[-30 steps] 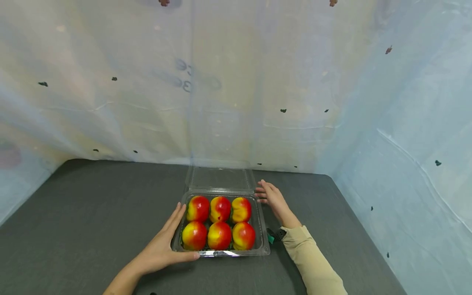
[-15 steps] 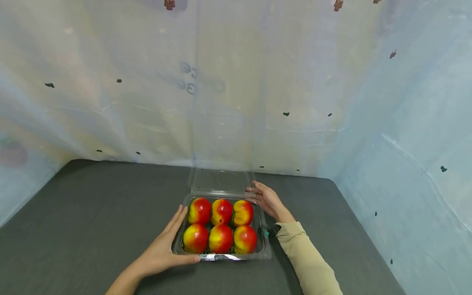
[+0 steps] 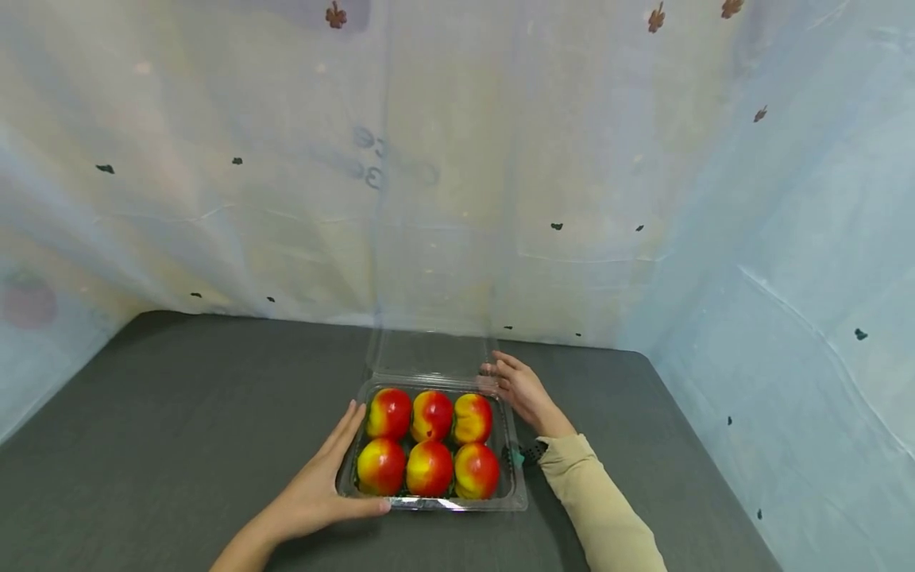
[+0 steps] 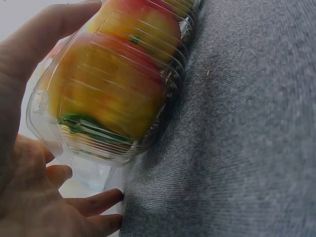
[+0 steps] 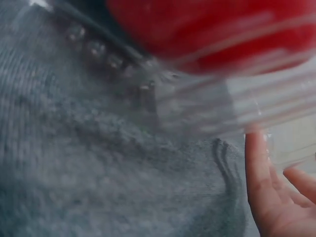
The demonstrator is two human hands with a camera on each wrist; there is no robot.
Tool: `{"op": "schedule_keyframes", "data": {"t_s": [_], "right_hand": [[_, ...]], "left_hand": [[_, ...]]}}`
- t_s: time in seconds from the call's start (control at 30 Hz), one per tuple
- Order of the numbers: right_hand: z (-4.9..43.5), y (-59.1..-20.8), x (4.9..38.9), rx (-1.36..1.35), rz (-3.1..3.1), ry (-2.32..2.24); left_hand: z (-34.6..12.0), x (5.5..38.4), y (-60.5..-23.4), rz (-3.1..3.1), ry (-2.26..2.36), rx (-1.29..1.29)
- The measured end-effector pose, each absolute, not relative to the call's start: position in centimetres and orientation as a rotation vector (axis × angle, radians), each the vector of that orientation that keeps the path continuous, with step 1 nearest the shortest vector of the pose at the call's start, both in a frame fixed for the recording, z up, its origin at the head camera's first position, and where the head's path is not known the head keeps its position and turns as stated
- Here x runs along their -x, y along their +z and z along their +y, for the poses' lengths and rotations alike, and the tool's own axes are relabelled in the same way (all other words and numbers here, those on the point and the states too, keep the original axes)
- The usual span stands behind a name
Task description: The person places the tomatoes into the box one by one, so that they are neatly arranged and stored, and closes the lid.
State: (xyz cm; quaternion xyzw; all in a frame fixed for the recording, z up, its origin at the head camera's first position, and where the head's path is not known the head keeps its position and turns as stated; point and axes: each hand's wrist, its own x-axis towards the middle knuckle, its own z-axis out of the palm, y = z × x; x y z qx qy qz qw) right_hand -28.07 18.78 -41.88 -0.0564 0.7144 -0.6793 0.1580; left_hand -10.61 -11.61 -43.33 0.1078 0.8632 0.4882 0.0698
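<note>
A clear plastic clamshell box (image 3: 518,488) sits on the table, its lid (image 3: 432,355) folded back at the far side. Inside lie several shiny red-and-yellow fruits (image 3: 429,469) that look like peaches, in two rows. My left hand (image 3: 318,486) spans the near left corner, thumb along the front edge and extended fingers beside the left wall. In the left wrist view a green leaf (image 4: 91,126) shows through the ribbed plastic. My right hand (image 3: 525,393) is at the far right corner by the hinge, fingertips partly behind the clear lid. Its fingers (image 5: 259,170) are loosely extended in the right wrist view.
The table (image 3: 214,413) has a dark grey cloth surface. Pale translucent sheeting (image 3: 457,159) hangs behind it, and another sheet (image 3: 808,278) stands along the right side. A dark band with a green part (image 3: 532,453) is at the right wrist.
My right hand has moved left to the far corner, its fingertips now overlapping the lid. My left hand stays at the near left corner. The whole view has shifted slightly.
</note>
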Motion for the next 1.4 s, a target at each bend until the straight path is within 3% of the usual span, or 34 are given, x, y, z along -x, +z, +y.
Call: {"op": "schedule_keyframes", "data": {"t_s": [0.37, 0.9, 1.4], "right_hand": [[19.9, -40.1, 27.9, 0.186, 2.152, -1.912], [20.5, -38.3, 27.9, 0.482, 2.143, -1.949], [20.3, -37.2, 27.7, 0.454, 2.122, -1.968]], "left_hand": [[-11.2, 11.0, -43.2, 2.600, 1.486, -0.396], [-11.0, 11.1, -42.7, 2.623, 1.455, -0.311], [-10.8, 11.1, -42.6, 2.599, 1.456, -0.286]]}}
